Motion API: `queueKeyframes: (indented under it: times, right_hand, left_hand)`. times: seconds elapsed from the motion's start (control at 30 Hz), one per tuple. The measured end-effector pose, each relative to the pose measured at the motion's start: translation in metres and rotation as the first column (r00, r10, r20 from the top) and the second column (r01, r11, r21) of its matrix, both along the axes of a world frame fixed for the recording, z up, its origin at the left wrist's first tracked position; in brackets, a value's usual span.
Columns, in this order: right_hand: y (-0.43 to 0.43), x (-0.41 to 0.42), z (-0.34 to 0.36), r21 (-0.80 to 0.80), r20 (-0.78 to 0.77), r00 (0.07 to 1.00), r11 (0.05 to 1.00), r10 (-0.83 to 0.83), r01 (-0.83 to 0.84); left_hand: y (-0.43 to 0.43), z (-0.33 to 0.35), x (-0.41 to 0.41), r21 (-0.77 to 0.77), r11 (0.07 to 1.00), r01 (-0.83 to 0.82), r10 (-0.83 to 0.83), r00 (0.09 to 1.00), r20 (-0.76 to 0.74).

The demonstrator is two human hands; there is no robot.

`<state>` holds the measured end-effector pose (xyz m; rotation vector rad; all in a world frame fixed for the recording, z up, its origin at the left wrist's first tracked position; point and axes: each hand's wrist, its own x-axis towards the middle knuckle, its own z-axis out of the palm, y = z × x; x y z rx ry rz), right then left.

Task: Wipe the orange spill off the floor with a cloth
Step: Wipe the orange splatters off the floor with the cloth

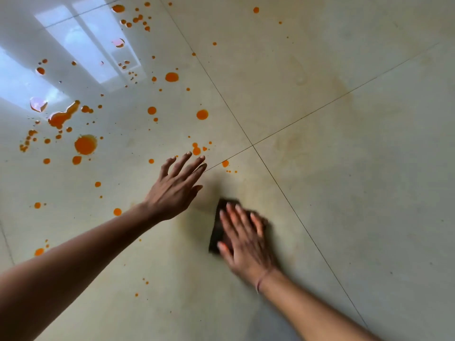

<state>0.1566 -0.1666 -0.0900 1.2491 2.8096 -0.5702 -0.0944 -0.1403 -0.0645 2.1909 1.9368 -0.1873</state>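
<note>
Orange spill drops lie scattered over the pale tiled floor (320, 70), mostly on the left; the biggest round blot (85, 144) and an elongated puddle (62, 115) sit at the far left. My right hand (246, 239) presses flat, fingers straight, on a dark folded cloth (218, 230) on the floor, and it is blurred by motion. My left hand (176, 188) is spread with straight fingers just left of and above the cloth, fingertips near small drops (196, 150). Faint yellowish smears (246, 183) surround the cloth.
Dark grout lines cross at a tile corner (252, 145) just up and right of both hands. A bright window reflection (81, 45) glares on the upper-left tiles. The right-hand tiles show only stray drops (256, 10) and faint stains.
</note>
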Motion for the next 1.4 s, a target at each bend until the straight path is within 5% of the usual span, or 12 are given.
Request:
queueKeyframes:
  times: [0.13, 0.23, 0.3, 0.47, 0.63, 0.73, 0.83, 0.93, 1.07, 1.2, 1.27, 1.4]
  right_hand:
    - [0.007, 0.039, -0.005, 0.054, 0.007, 0.99, 0.988, 0.143, -0.143]
    - [0.073, -0.019, -0.007, 0.061, 0.048, 0.981, 0.981, -0.19, 0.186]
    - [0.076, -0.064, -0.007, 0.069, 0.002, 0.967, 0.965, -0.255, 0.255]
    - [0.008, -0.012, -0.001, 0.022, -0.017, 0.985, 0.985, 0.172, -0.172]
    - [0.119, -0.054, -0.007, 0.094, 0.025, 0.97, 0.966, -0.243, 0.239]
    - [0.074, -0.125, -0.011, 0.099, -0.016, 0.999, 0.994, -0.04, 0.041]
    - [0.027, -0.068, -0.01, 0.053, -0.017, 0.968, 0.967, 0.25, -0.249]
    - [0.065, -0.021, -0.012, 0.109, -0.016, 0.978, 0.973, 0.207, -0.204]
    - [0.093, -0.125, -0.008, 0.086, 0.008, 0.999, 0.996, -0.031, 0.03]
    - [0.043, -0.096, -0.011, 0.076, 0.007, 0.945, 0.943, 0.326, -0.325]
    - [0.056, -0.059, -0.011, 0.113, -0.011, 0.925, 0.919, 0.38, -0.377]
    - [0.119, -0.136, -0.008, 0.074, 0.016, 0.997, 0.994, 0.081, -0.082]
  left_hand:
    - [-0.009, -0.001, -0.008, 0.004, 0.999, -0.04, 0.04, 0.999, 0.003]
    - [-0.016, -0.003, -0.015, 0.017, 0.987, -0.158, 0.158, 0.987, 0.025]
    - [-0.018, -0.005, -0.024, 0.028, 0.965, -0.261, 0.26, 0.965, 0.037]
    - [-0.026, -0.012, -0.041, -0.029, 0.94, -0.341, 0.342, 0.939, 0.029]
    - [-0.023, -0.009, -0.041, 0.0, 0.941, -0.337, 0.337, 0.941, 0.007]
    - [-0.028, -0.007, -0.048, 0.05, 0.934, -0.354, 0.356, 0.934, -0.028]
    - [-0.038, -0.002, -0.053, 0.047, 0.93, -0.364, 0.367, 0.929, -0.051]
    - [-0.052, 0.002, -0.052, 0.032, 0.926, -0.375, 0.376, 0.923, -0.081]
    - [-0.066, 0.0, -0.049, 0.07, 0.887, -0.456, 0.46, 0.886, -0.061]
    - [-0.076, -0.001, -0.06, 0.062, 0.826, -0.56, 0.564, 0.823, -0.075]
    - [-0.079, -0.002, -0.061, 0.01, 0.817, -0.576, 0.574, 0.812, -0.101]
    - [-0.078, -0.009, -0.061, -0.009, 0.803, -0.596, 0.592, 0.798, -0.112]
